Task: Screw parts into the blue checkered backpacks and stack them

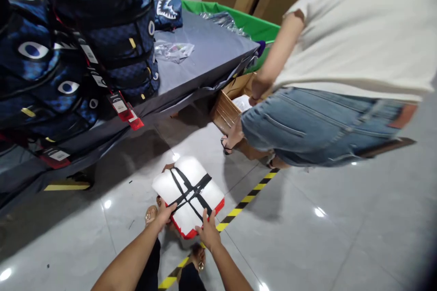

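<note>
A white bundle with red along its near edges is right in front of me, above the floor by my feet. Black straps cross over its top in both directions. My left hand grips its left edge, thumb on top and the other fingers mostly hidden at the side. On the near right edge, my right hand holds on with its fingers spread over the rim, close to a strap end. What lies under the bundle is mostly hidden.
Dark blue backpacks with eye prints and red tags crowd a grey-covered table at left. A person in denim shorts bends over an open cardboard box at right. Yellow-black tape crosses the floor.
</note>
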{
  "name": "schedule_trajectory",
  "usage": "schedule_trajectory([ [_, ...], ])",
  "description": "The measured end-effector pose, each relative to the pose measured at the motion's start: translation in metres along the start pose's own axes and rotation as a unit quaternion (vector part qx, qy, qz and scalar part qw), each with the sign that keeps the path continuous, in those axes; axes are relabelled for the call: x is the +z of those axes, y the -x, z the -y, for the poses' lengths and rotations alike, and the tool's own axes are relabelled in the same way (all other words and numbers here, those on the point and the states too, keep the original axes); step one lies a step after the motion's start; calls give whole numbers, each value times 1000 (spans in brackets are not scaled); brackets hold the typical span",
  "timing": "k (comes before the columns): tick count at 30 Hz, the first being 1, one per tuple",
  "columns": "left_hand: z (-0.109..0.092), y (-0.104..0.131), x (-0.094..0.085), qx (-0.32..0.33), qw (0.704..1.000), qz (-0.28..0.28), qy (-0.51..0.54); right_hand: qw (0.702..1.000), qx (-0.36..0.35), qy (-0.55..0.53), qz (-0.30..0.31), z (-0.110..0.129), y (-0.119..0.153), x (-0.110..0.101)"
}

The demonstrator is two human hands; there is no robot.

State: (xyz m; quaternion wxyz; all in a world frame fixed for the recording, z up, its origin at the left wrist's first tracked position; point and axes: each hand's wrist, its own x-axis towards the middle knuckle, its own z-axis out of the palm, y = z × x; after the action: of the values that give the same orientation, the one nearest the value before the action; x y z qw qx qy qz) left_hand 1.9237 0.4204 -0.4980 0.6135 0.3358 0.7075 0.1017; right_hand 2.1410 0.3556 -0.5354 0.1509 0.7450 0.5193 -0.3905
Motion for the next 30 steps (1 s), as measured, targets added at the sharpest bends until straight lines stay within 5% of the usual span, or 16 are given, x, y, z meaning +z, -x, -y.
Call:
schedule_trajectory([
  [3,-48,-35,-32,27,998,57,16,999,30,19,-20,20,-36,-44],
  [7,-124,-60,-75,145,986,82,-8,992,54,51,-101,70,-64,-81],
  [13,-209,-53,-161,343,923,-42,-169,988,66,39,-134,157,-89,-81],
  [18,-306,-76,-232,445,832,-134,-303,971,160,12,-176,185,-132,-92],
  [21,-386,-106,-247,492,759,-164,-395,959,202,17,-199,193,-150,-96],
  [25,-476,-160,-249,499,611,-233,-569,947,219,41,-230,198,-167,-101],
  [27,-499,-187,-248,476,584,-229,-617,943,225,53,-239,197,-178,-109],
  [30,-507,-215,-250,458,570,-199,-653,938,232,65,-249,195,-194,-128],
])
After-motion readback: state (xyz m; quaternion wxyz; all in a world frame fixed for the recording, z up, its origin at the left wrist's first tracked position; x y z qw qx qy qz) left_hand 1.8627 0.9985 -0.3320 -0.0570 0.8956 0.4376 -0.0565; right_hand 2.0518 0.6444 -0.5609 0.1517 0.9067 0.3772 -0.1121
